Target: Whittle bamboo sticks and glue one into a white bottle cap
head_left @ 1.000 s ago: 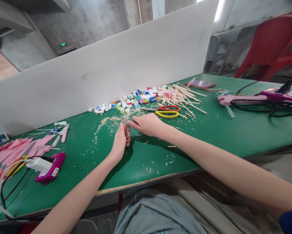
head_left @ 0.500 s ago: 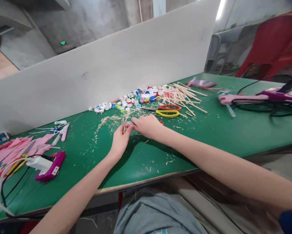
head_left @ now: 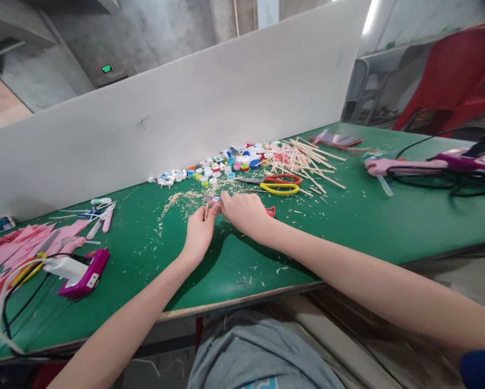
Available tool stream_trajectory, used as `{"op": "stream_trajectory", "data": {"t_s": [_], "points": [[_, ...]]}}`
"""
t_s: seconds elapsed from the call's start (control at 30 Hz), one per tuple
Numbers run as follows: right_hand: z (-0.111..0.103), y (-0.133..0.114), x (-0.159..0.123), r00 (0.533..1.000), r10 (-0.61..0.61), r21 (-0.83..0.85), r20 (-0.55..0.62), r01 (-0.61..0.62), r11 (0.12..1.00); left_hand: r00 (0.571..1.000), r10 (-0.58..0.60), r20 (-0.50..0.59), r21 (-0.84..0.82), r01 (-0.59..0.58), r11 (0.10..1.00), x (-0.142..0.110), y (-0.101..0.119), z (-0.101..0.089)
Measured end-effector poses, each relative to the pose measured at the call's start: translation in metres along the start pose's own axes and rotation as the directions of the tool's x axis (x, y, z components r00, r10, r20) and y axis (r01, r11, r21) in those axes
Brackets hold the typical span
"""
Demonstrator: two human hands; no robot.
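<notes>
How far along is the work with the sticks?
Done: some cutting, judging by the shavings on the table. In hand: left hand, a thin stick; right hand, a red-handled tool. Remaining: possibly the piled sticks; can't tell whether they're already worked.

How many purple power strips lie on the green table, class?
2. One power strip lies at the left, by the pink sheets; the other is at the far right, partly behind black cables.
</notes>
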State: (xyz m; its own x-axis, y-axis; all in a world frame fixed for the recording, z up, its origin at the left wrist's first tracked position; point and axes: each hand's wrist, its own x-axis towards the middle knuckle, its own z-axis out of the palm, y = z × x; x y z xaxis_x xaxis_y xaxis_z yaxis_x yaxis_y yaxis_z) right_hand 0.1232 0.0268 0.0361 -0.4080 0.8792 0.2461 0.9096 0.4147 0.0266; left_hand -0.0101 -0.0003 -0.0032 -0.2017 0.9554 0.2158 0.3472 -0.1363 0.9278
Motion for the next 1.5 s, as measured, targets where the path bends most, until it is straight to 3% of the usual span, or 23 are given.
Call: {"op": "stream_trajectory", "data": {"t_s": [0.27, 0.47, 0.57, 0.67, 0.8, 1.03, 1.3, 1.5], "points": [[0.004, -0.003, 0.0, 0.996, 0.084, -0.003, -0.035, -0.084, 0.996, 1.0, -0.025, 0.019, -0.016, 0.025, 1.0, 0.0, -0.001, 0.003], [-0.018, 0.043, 0.01, 0.943, 0.279, -0.003, -0.181, -0.284, 0.959, 0.996, -0.033, 0.08, -0.021, 0.034, 0.999, -0.006, -0.001, 0.004], [-0.026, 0.062, 0.011, 0.926, 0.322, 0.007, -0.196, -0.327, 0.945, 0.993, -0.048, 0.108, -0.058, 0.054, 0.997, -0.006, 0.001, 0.004], [-0.022, 0.059, 0.01, 0.95, 0.26, 0.014, -0.174, -0.262, 0.965, 0.99, -0.066, 0.124, -0.108, 0.079, 0.991, -0.007, 0.005, 0.006], [-0.009, 0.037, 0.009, 0.984, 0.123, 0.032, -0.133, -0.12, 0.992, 0.986, -0.077, 0.147, -0.162, 0.101, 0.982, -0.008, 0.01, 0.008], [-0.004, 0.024, 0.004, 0.995, -0.062, 0.035, -0.079, 0.065, 0.997, 0.986, -0.073, 0.148, -0.227, 0.106, 0.968, -0.008, 0.012, 0.008], [0.0, 0.023, 0.004, 0.99, -0.139, 0.004, -0.029, 0.14, 0.99, 0.981, -0.087, 0.175, -0.254, 0.131, 0.958, -0.005, 0.011, 0.008], [-0.003, 0.021, 0.004, 0.99, -0.143, -0.017, 0.005, 0.143, 0.99, 0.991, -0.025, 0.128, -0.144, 0.043, 0.989, -0.006, 0.008, 0.006]]}}
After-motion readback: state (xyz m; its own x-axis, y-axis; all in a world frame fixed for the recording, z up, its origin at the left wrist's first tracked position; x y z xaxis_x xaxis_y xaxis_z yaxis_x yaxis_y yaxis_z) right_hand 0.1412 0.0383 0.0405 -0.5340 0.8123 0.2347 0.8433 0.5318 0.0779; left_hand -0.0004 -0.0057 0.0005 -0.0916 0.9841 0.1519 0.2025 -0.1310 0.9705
